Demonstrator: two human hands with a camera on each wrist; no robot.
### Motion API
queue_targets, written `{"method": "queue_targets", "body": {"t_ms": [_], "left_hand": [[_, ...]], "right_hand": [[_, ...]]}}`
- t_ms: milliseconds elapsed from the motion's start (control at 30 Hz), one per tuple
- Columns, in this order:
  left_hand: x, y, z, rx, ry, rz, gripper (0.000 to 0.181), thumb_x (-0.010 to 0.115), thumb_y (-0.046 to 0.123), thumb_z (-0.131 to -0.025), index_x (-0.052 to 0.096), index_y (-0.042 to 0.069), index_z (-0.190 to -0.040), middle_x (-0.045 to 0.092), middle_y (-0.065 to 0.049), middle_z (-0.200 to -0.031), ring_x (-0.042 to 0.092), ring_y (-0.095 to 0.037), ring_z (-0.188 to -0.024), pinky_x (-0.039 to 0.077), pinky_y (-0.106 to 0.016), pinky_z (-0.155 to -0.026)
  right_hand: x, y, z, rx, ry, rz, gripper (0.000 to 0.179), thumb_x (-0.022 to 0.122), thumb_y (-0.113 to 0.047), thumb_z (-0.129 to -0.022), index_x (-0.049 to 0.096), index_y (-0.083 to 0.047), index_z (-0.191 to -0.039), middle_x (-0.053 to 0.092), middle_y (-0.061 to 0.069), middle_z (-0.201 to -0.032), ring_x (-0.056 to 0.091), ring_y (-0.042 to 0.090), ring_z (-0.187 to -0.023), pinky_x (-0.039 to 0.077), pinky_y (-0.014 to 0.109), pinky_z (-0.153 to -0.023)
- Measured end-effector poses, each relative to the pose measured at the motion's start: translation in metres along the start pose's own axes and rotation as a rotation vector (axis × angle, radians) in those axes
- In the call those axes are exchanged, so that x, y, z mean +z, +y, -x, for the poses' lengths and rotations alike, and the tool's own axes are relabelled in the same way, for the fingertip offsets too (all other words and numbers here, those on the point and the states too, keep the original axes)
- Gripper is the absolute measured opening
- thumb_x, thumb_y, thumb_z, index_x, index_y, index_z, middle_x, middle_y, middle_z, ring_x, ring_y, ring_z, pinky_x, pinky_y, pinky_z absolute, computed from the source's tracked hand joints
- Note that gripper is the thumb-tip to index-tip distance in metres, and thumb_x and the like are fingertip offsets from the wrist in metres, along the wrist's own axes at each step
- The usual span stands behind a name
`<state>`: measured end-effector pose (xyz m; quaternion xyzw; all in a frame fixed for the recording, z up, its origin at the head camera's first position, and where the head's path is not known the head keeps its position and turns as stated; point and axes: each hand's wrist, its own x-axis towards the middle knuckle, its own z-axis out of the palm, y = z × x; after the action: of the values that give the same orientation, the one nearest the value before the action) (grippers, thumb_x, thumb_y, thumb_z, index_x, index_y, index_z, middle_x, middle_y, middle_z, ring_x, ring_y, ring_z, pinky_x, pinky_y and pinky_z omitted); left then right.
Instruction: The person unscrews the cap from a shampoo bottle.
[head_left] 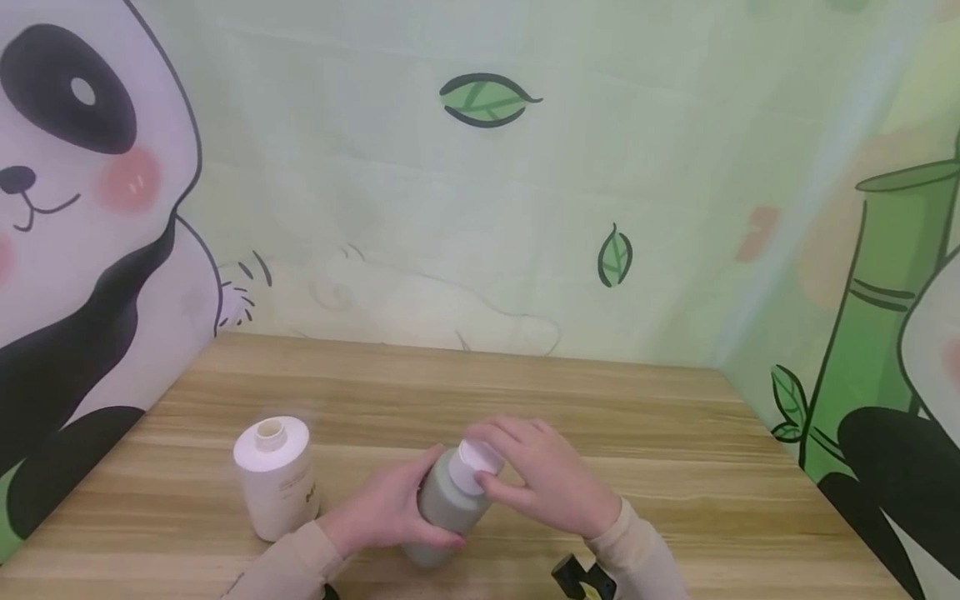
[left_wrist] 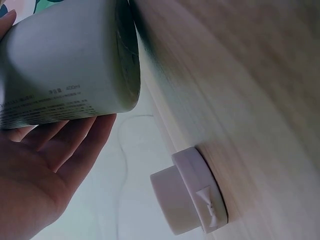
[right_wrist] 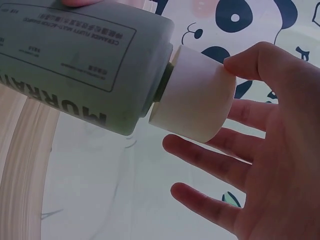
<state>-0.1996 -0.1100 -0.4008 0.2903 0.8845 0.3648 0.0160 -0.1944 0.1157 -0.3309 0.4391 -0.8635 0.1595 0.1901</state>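
Tilted above the table is a grey-green shampoo bottle (head_left: 450, 504), its printed label facing the right wrist view. My left hand (head_left: 386, 510) grips its body, fingers wrapped around one side and thumb across the other. On the bottle's neck sits a white cap (right_wrist: 195, 95), with a strip of neck showing between cap and shoulder. My right hand (head_left: 551, 475) pinches this cap between thumb and forefingers; its other fingers (right_wrist: 207, 160) stretch out below. To the left of my left hand stands a white bottle (head_left: 277, 487), upright with its neck uncovered.
A pale, hat-shaped piece with a bow (left_wrist: 187, 192) rests on the wooden table (head_left: 360, 383) in the left wrist view. A black device (head_left: 576, 577) is at my right wrist. Behind the table hangs a panda-printed cloth (head_left: 360, 167).
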Motion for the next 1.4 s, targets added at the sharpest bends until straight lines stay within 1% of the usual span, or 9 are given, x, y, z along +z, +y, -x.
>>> {"method": "queue_targets", "body": {"t_ms": [133,300,400,600,833,1000,1100,1200,1400], "left_hand": [[-0.0004,-0.0001,0.0001,0.001,-0.008,0.008,0.071,0.084,0.046,-0.067,0.05,0.022,-0.125,0.067,0.007,-0.11,0.064,-0.009,-0.095,0.051,-0.026,-0.078],[-0.0001,-0.0018,0.0011,0.012,-0.009,0.007,0.072,0.083,0.048,-0.068,0.05,0.02,-0.125,0.067,0.005,-0.111,0.064,-0.009,-0.094,0.052,-0.025,-0.077],[0.0002,-0.0021,0.0002,0.014,-0.002,-0.004,0.072,0.084,0.048,-0.067,0.05,0.021,-0.124,0.067,0.005,-0.11,0.064,-0.009,-0.093,0.052,-0.025,-0.076],[0.0003,-0.0012,-0.0005,0.011,0.0,-0.002,0.072,0.084,0.046,-0.067,0.049,0.022,-0.125,0.067,0.007,-0.109,0.064,-0.007,-0.093,0.051,-0.025,-0.077],[0.0005,-0.0007,-0.0011,0.008,-0.005,0.005,0.074,0.084,0.045,-0.067,0.049,0.021,-0.127,0.067,0.007,-0.111,0.064,-0.008,-0.094,0.052,-0.025,-0.078],[0.0011,-0.0008,-0.0009,0.011,0.006,-0.012,0.072,0.085,0.045,-0.066,0.05,0.021,-0.125,0.067,0.007,-0.108,0.064,-0.007,-0.091,0.051,-0.024,-0.076],[0.0008,-0.0009,-0.0007,0.01,0.013,-0.011,0.071,0.085,0.045,-0.066,0.05,0.022,-0.124,0.067,0.008,-0.106,0.064,-0.006,-0.09,0.051,-0.024,-0.075],[0.0002,-0.0014,-0.0002,0.003,0.006,0.008,0.07,0.085,0.045,-0.066,0.05,0.023,-0.123,0.067,0.008,-0.107,0.063,-0.006,-0.091,0.051,-0.024,-0.075],[0.0003,-0.0016,-0.0003,-0.013,-0.015,0.017,0.071,0.084,0.047,-0.067,0.049,0.024,-0.125,0.067,0.008,-0.109,0.064,-0.007,-0.093,0.051,-0.026,-0.077]], "right_hand": [[-0.0003,0.0004,0.0004,-0.002,-0.003,-0.005,0.038,0.061,-0.032,-0.093,0.059,-0.014,-0.126,0.065,-0.001,-0.122,0.061,0.015,-0.113,0.05,0.041,-0.09],[-0.0008,0.0001,0.0009,0.033,-0.017,-0.048,0.043,0.06,-0.041,-0.093,0.057,-0.018,-0.129,0.063,-0.003,-0.127,0.059,0.013,-0.118,0.048,0.04,-0.092],[-0.0014,0.0006,0.0008,0.044,-0.017,-0.06,0.045,0.06,-0.043,-0.093,0.057,-0.019,-0.131,0.063,-0.004,-0.128,0.058,0.013,-0.12,0.048,0.04,-0.093],[-0.0026,0.0019,0.0007,0.035,-0.014,-0.058,0.044,0.061,-0.043,-0.092,0.057,-0.019,-0.13,0.063,-0.004,-0.128,0.058,0.013,-0.12,0.049,0.041,-0.093],[-0.0018,0.0023,0.0012,-0.005,0.029,-0.017,0.042,0.064,-0.042,-0.09,0.061,-0.016,-0.123,0.067,-0.002,-0.119,0.063,0.013,-0.111,0.051,0.039,-0.088],[-0.0003,0.0023,0.0011,-0.003,0.04,-0.006,0.043,0.065,-0.043,-0.089,0.062,-0.015,-0.122,0.068,-0.002,-0.117,0.064,0.012,-0.107,0.05,0.036,-0.085],[0.0006,0.0021,0.0007,0.001,0.039,-0.005,0.043,0.065,-0.042,-0.09,0.062,-0.014,-0.122,0.068,-0.003,-0.117,0.064,0.011,-0.106,0.049,0.034,-0.084],[0.0011,0.0013,0.0001,-0.006,0.034,-0.004,0.042,0.065,-0.041,-0.09,0.061,-0.014,-0.122,0.067,-0.002,-0.117,0.063,0.011,-0.106,0.049,0.033,-0.084],[-0.0011,-0.0014,0.0003,-0.021,0.009,-0.011,0.043,0.067,-0.033,-0.088,0.06,-0.013,-0.125,0.066,0.0,-0.122,0.062,0.015,-0.111,0.05,0.037,-0.088]]}}
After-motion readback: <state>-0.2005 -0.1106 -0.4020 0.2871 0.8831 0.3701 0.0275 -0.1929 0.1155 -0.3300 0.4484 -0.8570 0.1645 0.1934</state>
